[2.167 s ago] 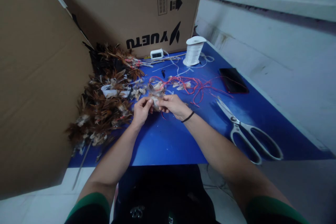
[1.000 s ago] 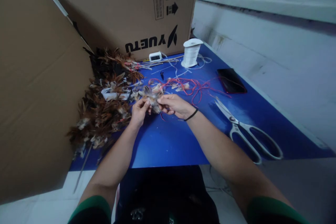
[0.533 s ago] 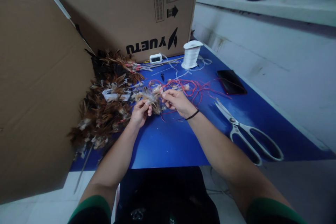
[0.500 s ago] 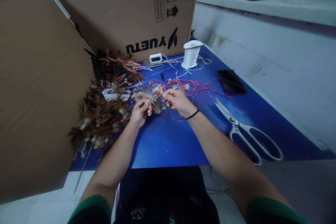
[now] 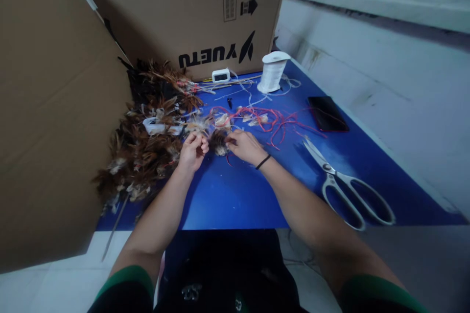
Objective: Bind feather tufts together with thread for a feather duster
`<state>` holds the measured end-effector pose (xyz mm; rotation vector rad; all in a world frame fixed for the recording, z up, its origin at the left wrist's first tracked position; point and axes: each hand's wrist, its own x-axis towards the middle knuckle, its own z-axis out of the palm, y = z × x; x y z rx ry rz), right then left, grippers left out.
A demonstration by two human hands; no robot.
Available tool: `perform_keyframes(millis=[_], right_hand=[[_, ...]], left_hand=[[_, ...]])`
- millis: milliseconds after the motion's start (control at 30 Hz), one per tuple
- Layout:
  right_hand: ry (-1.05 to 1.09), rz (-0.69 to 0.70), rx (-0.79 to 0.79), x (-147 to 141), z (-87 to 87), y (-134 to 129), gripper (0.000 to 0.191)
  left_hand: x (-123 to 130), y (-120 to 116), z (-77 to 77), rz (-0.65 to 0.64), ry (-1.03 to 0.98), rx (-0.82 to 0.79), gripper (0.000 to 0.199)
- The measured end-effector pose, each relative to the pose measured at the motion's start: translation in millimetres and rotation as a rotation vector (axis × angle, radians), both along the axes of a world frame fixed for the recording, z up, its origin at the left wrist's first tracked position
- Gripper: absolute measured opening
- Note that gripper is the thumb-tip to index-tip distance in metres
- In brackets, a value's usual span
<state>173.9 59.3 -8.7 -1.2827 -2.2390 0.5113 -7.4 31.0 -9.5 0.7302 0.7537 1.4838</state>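
Feathers (image 5: 219, 143) lay between my grips, against my right hand (image 5: 245, 146); whether it pinched them, I couldn't tell. My left hand (image 5: 191, 153) pinched a pale tuft (image 5: 198, 124). Both looked light, soft, crushable, best held by the quills.

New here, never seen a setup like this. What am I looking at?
No robot: these are a person's bare hands, seen from one head-worn camera looking forward and down. The left hand pinches pale feathers; the right hand is at a darker tuft, its grip unclear. On the blue table lie brown feathers at left, tangled red string ahead, and scissors and a dark phone-like device at right. A white spool stands farther back.
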Motion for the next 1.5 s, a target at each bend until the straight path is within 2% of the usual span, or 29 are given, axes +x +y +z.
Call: perform_keyframes(millis=[333, 567, 767, 1033, 1167, 1300, 1367, 1500], right_hand=[[-0.178, -0.108, -0.006, -25.5, -2.2, -16.6, 0.028], [-0.161, -0.126, -0.105, -25.4, -3.7, -10.9, 0.018], [-0.122, -0.157, -0.129, -25.8, -3.9, -10.4, 0.017], [0.167, -0.199, -0.177, -16.9, -6.7, 0.5, 0.011], [0.422, -0.243, -0.343, -15.9, -12.2, 6.8, 0.009], [0.675, -0.224, -0.549, -17.2, -7.4, 6.3, 0.016], [0.748, -0.239, -0.612, -17.3, -1.7, 4.7, 0.016], [0.8, -0.286, -0.653, -15.3, 6.7, 3.2, 0.002]], left_hand=[[0.8, -1.8, 2.8, 0.0, -0.033, -0.049, 0.031], [1.1, -1.2, -0.5, -0.009, -0.018, -0.067, 0.029], [3.5, -2.1, -6.9, -0.041, -0.012, -0.066, 0.027], [5.8, -2.5, -8.0, -0.058, -0.047, -0.054, 0.025], [6.1, -2.5, -9.5, -0.075, -0.068, -0.072, 0.024], [6.5, -3.3, -9.7, -0.11, -0.059, -0.069, 0.027], [6.9, -3.7, -9.6, -0.116, -0.058, -0.08, 0.028], [7.5, -3.8, -10.0, -0.121, -0.06, -0.096, 0.029]])
